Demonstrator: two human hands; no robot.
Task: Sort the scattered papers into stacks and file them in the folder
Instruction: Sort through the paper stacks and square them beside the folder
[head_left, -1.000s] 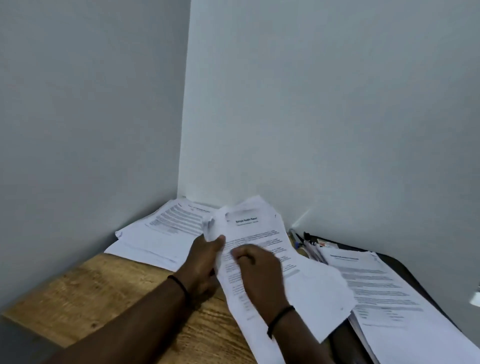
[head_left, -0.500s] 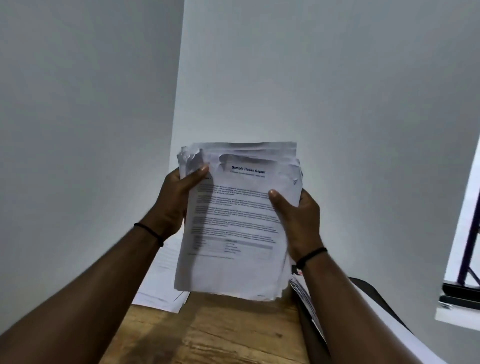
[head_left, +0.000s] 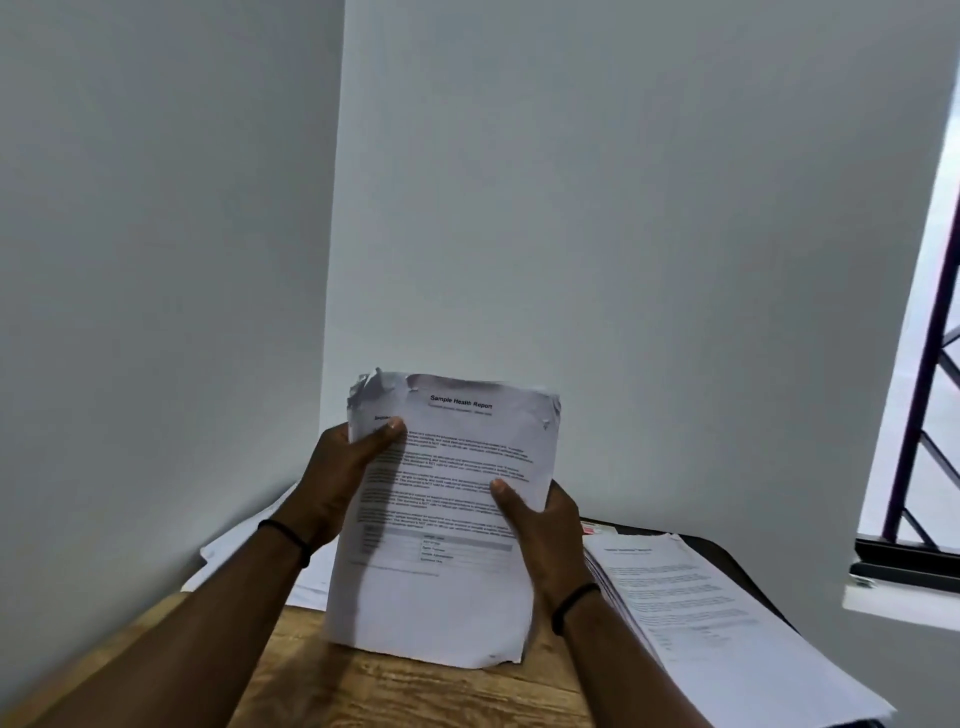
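Thick white printed paper stack (head_left: 441, 519) gripped upright by left hand (head_left: 337, 483) and right hand (head_left: 545, 525), apparently touching wooden table (head_left: 415, 691). Sheets could be fanned loose if squared unevenly.

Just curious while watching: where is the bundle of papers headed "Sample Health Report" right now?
In the head view, centre: the bundle stands upright with its lower edge at the wooden table, gripped by the left hand and right hand.

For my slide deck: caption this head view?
Both hands hold upright white printed paper stack on wooden table.
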